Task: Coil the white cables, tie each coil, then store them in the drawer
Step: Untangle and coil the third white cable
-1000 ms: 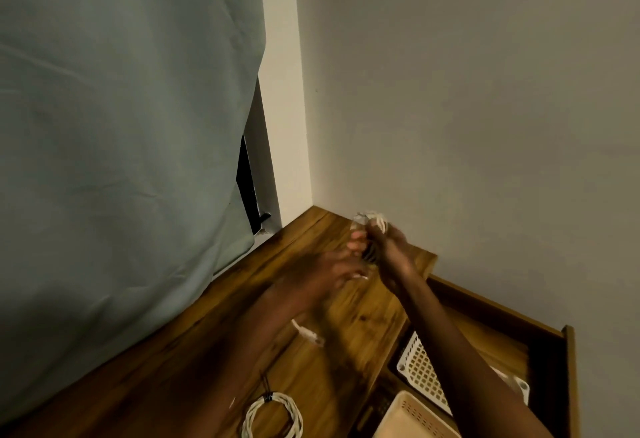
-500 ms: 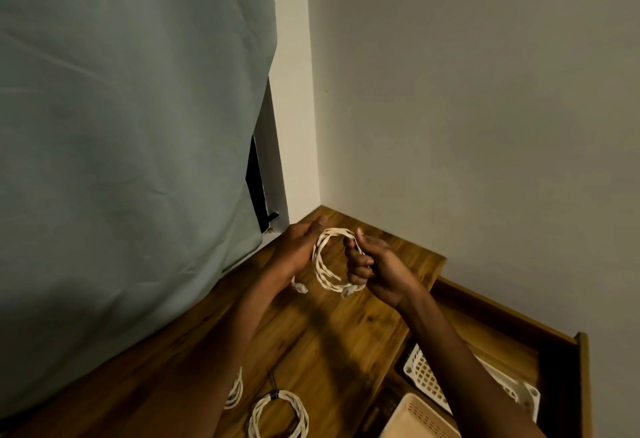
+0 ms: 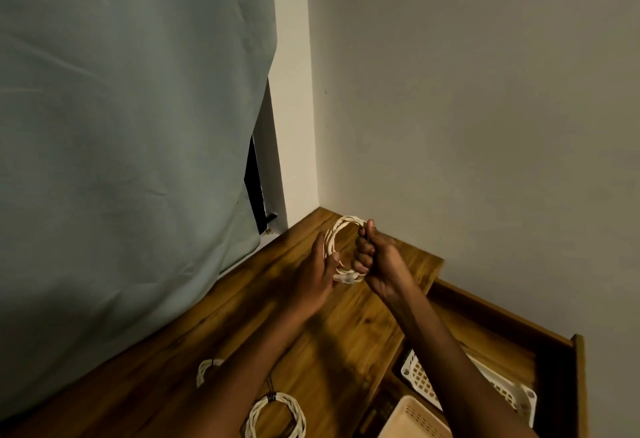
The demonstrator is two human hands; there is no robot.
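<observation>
Two tied coils (image 3: pixel 276 415) are sitting on the wooden tabletop (image 3: pixel 346 326) low down; above it the left hand (image 3: pixel 317 276) is pinching one side of a white cable coil (image 3: pixel 337 241), the right hand (image 3: pixel 375 257) is fisting the other, open drawer (image 3: pixel 557 361) rightmost.
</observation>
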